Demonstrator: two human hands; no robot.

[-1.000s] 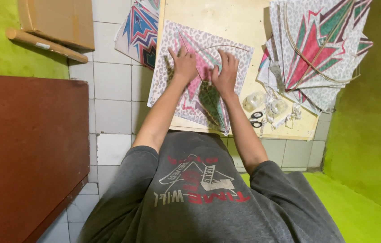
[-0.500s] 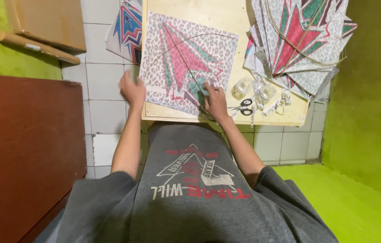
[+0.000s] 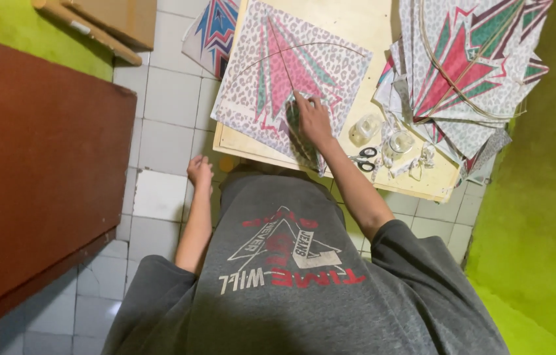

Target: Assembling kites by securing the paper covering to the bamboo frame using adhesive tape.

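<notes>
A diamond paper kite (image 3: 271,79) with a leopard-spot print, a pink and green arrow pattern and thin stick frame lies flat on a low wooden board (image 3: 356,26). My right hand (image 3: 314,119) presses flat on the kite's near corner, fingers spread, holding nothing. My left hand (image 3: 199,172) hangs off the board over the white tiled floor (image 3: 159,98), just beside the board's near left corner. Its fingers are loosely curled and nothing shows in it.
A stack of similar kites (image 3: 468,72) covers the board's right end. Scissors (image 3: 364,159) and two clear plastic containers (image 3: 364,128) sit by the near edge. Another kite (image 3: 215,33) lies on the floor. A brown table (image 3: 35,164) stands left, a cardboard box (image 3: 120,20) beyond it.
Both hands pressed on the kite a second ago. My left hand has since left its edge and dropped back toward my body. My right hand stays on the near corner.
</notes>
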